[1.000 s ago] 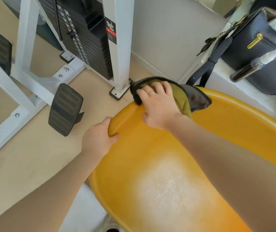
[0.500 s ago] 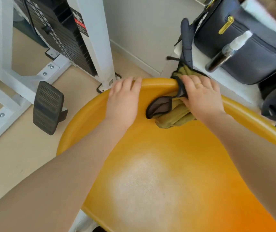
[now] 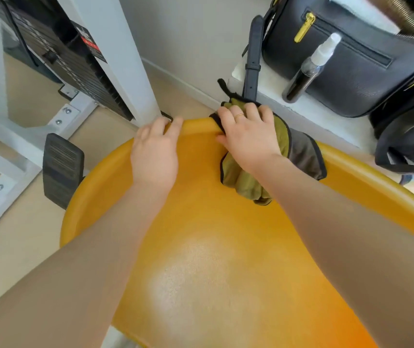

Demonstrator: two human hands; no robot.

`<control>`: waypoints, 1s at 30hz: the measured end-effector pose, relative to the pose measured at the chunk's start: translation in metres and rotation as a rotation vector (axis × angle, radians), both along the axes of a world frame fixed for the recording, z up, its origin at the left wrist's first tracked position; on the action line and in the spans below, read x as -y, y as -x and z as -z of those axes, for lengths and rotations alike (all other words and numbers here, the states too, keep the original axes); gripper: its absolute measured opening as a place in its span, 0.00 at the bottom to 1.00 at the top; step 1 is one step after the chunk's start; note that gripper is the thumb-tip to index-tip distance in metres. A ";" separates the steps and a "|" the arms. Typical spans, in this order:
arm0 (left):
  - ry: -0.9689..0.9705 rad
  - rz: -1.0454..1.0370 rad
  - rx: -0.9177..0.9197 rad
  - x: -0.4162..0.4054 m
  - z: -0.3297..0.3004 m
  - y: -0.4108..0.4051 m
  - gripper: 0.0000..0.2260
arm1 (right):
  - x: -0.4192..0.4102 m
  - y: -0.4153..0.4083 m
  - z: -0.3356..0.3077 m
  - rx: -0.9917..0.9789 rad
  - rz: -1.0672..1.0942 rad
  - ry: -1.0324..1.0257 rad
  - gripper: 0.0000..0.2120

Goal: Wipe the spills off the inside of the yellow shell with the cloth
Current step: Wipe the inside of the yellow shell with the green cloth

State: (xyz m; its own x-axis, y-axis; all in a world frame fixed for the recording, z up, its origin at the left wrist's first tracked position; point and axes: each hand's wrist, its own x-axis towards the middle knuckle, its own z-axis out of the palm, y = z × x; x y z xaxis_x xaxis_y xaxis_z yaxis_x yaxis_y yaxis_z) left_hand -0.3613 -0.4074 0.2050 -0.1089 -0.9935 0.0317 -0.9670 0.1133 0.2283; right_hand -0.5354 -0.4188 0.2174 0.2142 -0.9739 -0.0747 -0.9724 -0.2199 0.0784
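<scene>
my right hand (image 3: 248, 136) presses cloth (image 3: 246, 179) on far rim of shell (image 3: 226, 222), fingers curled over. left hand (image 3: 154, 151) just beside, grips rim. unwiped bowl lies nearer me, below both hands.

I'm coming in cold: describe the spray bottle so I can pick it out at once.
Start at the big yellow shell and look past its far rim to the white ledge on the right. The spray bottle leans there against a black handbag. It alone is slim and clear, with dark liquid and a white nozzle.
</scene>
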 end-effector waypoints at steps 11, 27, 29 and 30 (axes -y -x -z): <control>-0.072 -0.074 0.076 -0.004 -0.014 0.016 0.21 | -0.087 0.135 -0.015 -0.131 0.304 -0.075 0.32; 0.038 0.559 0.054 0.001 -0.007 0.153 0.22 | -0.055 0.110 -0.005 -0.059 0.326 -0.043 0.26; 0.072 0.552 0.064 -0.002 0.000 0.156 0.23 | -0.053 0.119 -0.007 -0.033 0.275 -0.038 0.27; 0.101 0.557 0.075 -0.004 0.003 0.157 0.24 | -0.053 0.126 -0.009 -0.031 0.252 -0.049 0.28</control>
